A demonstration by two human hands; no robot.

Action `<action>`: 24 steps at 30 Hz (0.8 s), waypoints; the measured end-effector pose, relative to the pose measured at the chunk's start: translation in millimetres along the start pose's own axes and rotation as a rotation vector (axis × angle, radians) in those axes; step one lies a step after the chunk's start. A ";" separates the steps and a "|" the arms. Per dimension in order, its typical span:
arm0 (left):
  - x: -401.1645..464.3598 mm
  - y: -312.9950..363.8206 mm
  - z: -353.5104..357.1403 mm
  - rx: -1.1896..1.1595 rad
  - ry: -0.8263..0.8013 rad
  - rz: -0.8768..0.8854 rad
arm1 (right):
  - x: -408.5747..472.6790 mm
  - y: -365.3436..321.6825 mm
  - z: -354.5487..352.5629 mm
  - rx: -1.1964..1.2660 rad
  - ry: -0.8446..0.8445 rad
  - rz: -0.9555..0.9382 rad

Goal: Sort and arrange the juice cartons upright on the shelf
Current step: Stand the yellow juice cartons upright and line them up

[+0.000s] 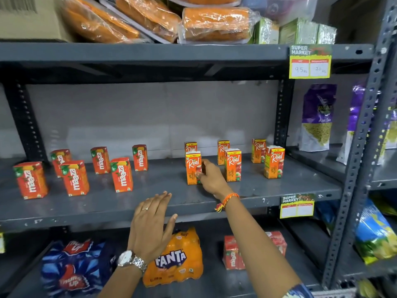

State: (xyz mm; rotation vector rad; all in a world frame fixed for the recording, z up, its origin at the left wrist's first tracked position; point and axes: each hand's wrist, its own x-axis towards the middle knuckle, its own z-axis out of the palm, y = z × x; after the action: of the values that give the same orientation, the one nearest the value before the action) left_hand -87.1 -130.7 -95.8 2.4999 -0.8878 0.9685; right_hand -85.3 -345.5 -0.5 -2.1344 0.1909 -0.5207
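On the grey middle shelf several red Maaza cartons stand upright on the left. Several orange Real apple cartons stand upright on the right. My right hand grips the front Real carton by its right side; the carton stands on the shelf. My left hand hovers flat, fingers apart, over the shelf's front edge and holds nothing. It wears a ring and a wristwatch.
Wrapped cakes and a cardboard box lie on the top shelf. Below sit a Fanta pack, a Thums Up pack and red cartons. Snack bags fill the right rack beyond the perforated upright.
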 end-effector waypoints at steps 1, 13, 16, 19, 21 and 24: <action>0.0 0.0 0.2 -0.002 0.000 0.000 | 0.0 0.3 0.3 -0.002 -0.002 0.002; -1.7 0.5 -0.1 0.017 -0.005 0.017 | -32.6 6.3 3.2 -0.090 0.226 -0.030; -0.4 -1.3 0.9 0.009 -0.013 0.014 | -75.6 11.2 26.3 -0.190 0.443 -0.247; 1.5 3.1 -0.5 -0.029 -0.021 -0.005 | -97.0 35.7 54.3 -0.334 0.542 -0.417; 3.4 6.4 -4.7 -0.079 -0.016 -0.020 | -96.2 61.5 66.9 -0.520 0.544 -0.511; 8.4 4.3 -17.0 -0.282 0.018 -0.102 | -85.6 89.0 73.6 -0.670 0.605 -0.623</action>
State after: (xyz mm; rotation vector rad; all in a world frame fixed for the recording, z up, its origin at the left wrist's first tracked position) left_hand -93.4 -129.3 -77.4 2.2706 -0.8198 0.7726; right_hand -125.3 -314.5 -135.0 -2.6063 0.0213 -1.6609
